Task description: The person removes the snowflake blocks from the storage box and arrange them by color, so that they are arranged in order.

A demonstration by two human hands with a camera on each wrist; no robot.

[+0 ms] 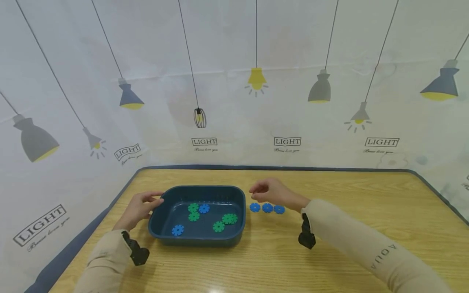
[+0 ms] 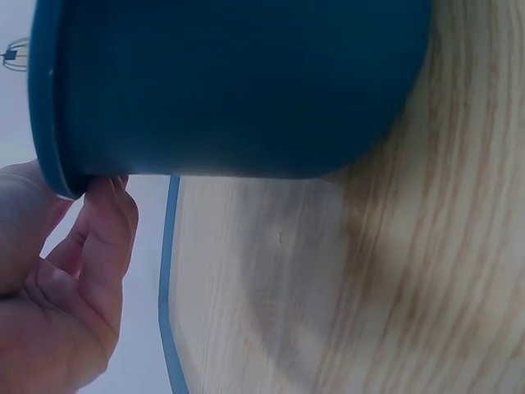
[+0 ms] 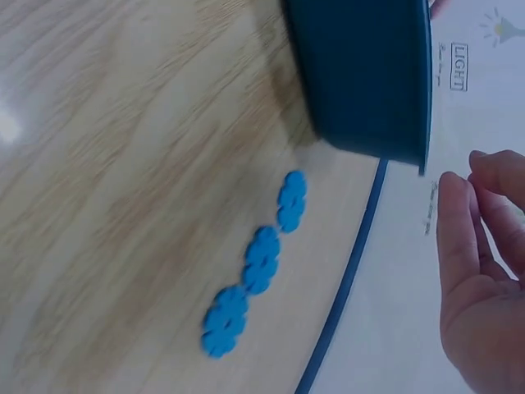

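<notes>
A dark blue plastic basin sits on the wooden table. My left hand grips its left rim, thumb on top and fingers beneath the lip, as the left wrist view shows. Inside lie green notched discs and two blue notched discs, some of the green ones overlapping. Beyond the basin's right wall, three blue discs form a row on the table. Above that row hovers my right hand, fingers loosely bent. Nothing shows between its fingertips in the right wrist view.
The wooden table reaches back to a dark blue edging. Behind it hangs a pale wall covering printed with lamps. Black straps with small devices sit on both wrists.
</notes>
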